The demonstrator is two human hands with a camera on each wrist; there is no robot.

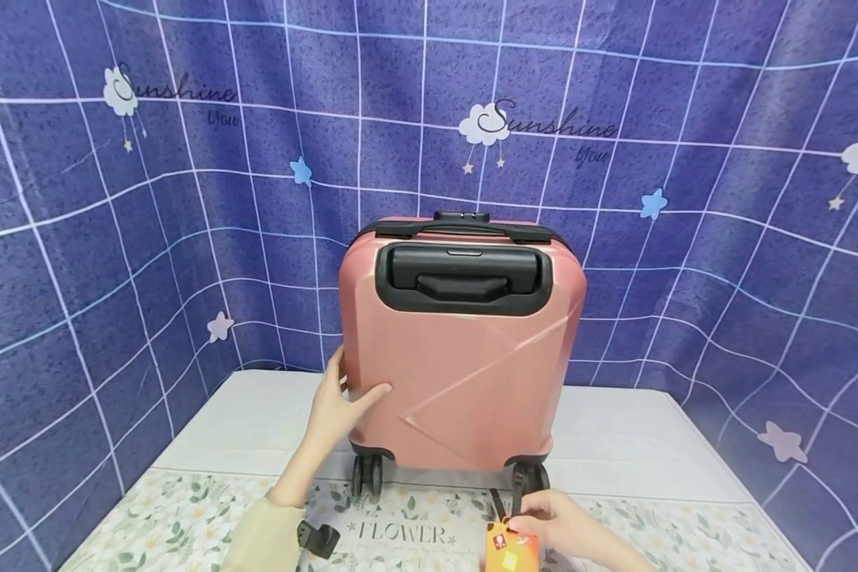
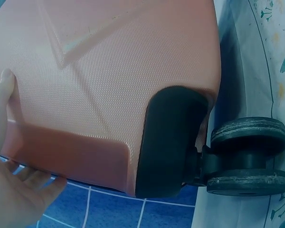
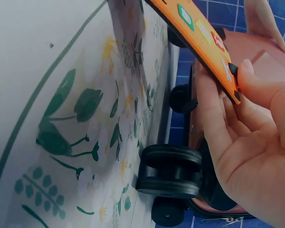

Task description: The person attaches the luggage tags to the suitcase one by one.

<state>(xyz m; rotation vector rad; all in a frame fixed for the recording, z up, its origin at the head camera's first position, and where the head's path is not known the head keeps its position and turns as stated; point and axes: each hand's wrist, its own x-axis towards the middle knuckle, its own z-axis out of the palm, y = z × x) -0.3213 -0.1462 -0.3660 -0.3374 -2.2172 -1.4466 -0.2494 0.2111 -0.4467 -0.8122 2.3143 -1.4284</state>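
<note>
A pink suitcase (image 1: 465, 373) stands upright on its black wheels, its black handle side facing the camera. My left hand (image 1: 339, 417) grips its left side, the thumb on the front face and the fingers round the edge; the left wrist view shows this hand (image 2: 19, 185) near a lower corner of the shell (image 2: 104, 61). Low by the right wheel (image 1: 531, 478), my right hand (image 1: 561, 524) pinches an orange tag (image 1: 512, 550) with a black strap. In the right wrist view the thumb and fingers of this hand (image 3: 251, 128) hold the tag (image 3: 199, 38) at one end.
A floral mat (image 1: 207, 516) with the word FLOWER covers the front of the white surface (image 1: 629, 429). Purple-blue grid curtains (image 1: 429, 103) stand behind and at both sides. A black device (image 1: 319, 539) is at the left wrist.
</note>
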